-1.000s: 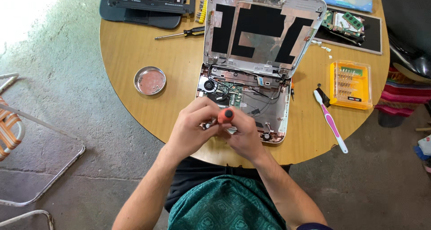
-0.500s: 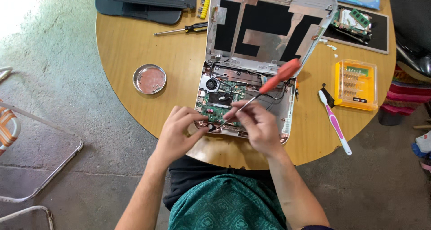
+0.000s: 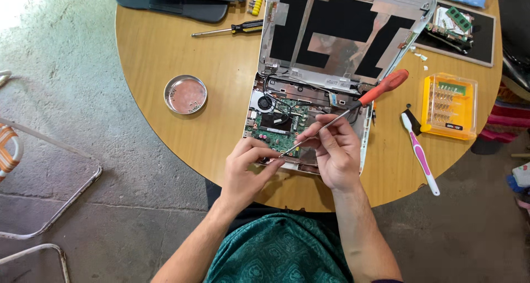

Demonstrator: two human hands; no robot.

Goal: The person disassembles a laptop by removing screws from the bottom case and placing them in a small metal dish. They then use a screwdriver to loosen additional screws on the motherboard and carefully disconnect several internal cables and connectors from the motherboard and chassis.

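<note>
Right hand grips the red-handled screwdriver, tip down on the green board of the opened laptop at the table's near edge; left hand pinches beside the tip, metal dish further left

Round wooden table: opened laptop, metal dish, toothbrush.

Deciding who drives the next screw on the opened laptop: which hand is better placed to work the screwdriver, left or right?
Right. The right hand grips the red-handled screwdriver by its shaft, tip down at the laptop's green board. The left hand only pinches at the board's edge by the tip.
</note>
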